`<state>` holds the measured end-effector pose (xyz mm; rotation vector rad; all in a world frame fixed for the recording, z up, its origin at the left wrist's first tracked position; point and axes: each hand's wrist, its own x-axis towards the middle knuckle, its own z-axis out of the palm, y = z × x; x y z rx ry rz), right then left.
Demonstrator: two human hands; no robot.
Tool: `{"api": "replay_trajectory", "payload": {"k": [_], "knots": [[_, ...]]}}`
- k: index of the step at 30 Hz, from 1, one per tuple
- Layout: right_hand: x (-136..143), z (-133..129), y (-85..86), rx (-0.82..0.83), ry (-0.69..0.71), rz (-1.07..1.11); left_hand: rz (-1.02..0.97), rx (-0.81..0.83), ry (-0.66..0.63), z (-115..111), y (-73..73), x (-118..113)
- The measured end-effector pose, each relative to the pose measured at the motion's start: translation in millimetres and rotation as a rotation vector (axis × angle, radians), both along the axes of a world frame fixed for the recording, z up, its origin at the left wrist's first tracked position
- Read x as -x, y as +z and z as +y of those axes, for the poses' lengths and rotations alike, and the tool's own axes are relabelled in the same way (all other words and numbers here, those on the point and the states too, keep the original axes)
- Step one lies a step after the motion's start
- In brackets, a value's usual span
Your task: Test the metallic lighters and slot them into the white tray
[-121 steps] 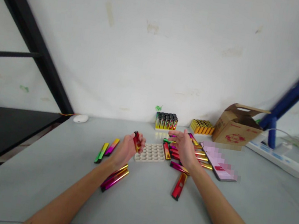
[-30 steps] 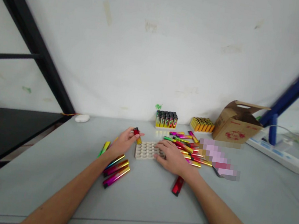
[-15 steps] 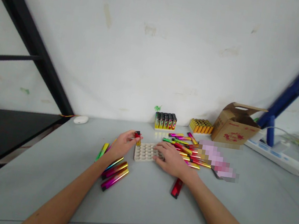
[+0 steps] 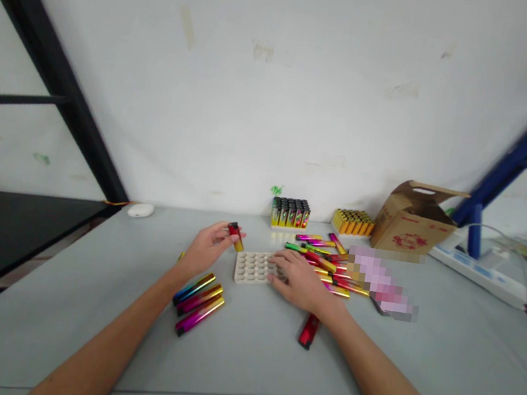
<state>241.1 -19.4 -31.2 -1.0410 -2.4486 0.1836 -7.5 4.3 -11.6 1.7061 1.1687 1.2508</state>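
My left hand (image 4: 207,248) pinches a red and gold lighter (image 4: 235,235) with a black top, tilted just above the back left corner of the pale tray (image 4: 250,267). The tray has rows of round holes, and those I can see hold nothing. Over the tray's right side lies my right hand (image 4: 298,279), fingers spread, covering some holes. Below my left hand, several metallic lighters (image 4: 200,315) rest on the table, blue, red and purple fading to gold. A red lighter (image 4: 309,331) lies under my right forearm. Beyond my right hand is a pile of colourful lighters (image 4: 327,264).
Against the wall stand a filled tray of black-topped lighters (image 4: 291,213) and a tray of yellow-orange ones (image 4: 353,222). An open cardboard box (image 4: 411,225), a blurred pink item (image 4: 381,283) and a power strip (image 4: 481,275) are on the right. A white case (image 4: 141,210) sits back left.
My left hand has moved slightly left and up with the lighter, which has gone from nearly upright at the tray's corner to tilted. My right hand has stayed on the tray.
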Motion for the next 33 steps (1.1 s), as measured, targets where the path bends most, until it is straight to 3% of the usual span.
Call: {"api": "replay_trajectory", "payload": {"k": [8,18,26,30,33], "knots": [[0,-1,0.3,-0.005,-0.002,0.010,0.128,-0.005,-0.030,-1,-11.8,-8],[0,-2,2.7,0.011,-0.010,-0.012,0.187,-0.062,0.040,-2,-9.3,-10],[2,-2,-0.7,-0.002,0.000,-0.001,0.215,-0.006,0.014,-5,-11.3,-12],[-6,3,6.4,-0.022,0.023,0.027,0.257,-0.006,-0.009,-4,-11.9,-10],[-26,14,16.0,-0.058,-0.129,0.121,0.310,-0.013,0.016,-2,-12.7,-6]]}}
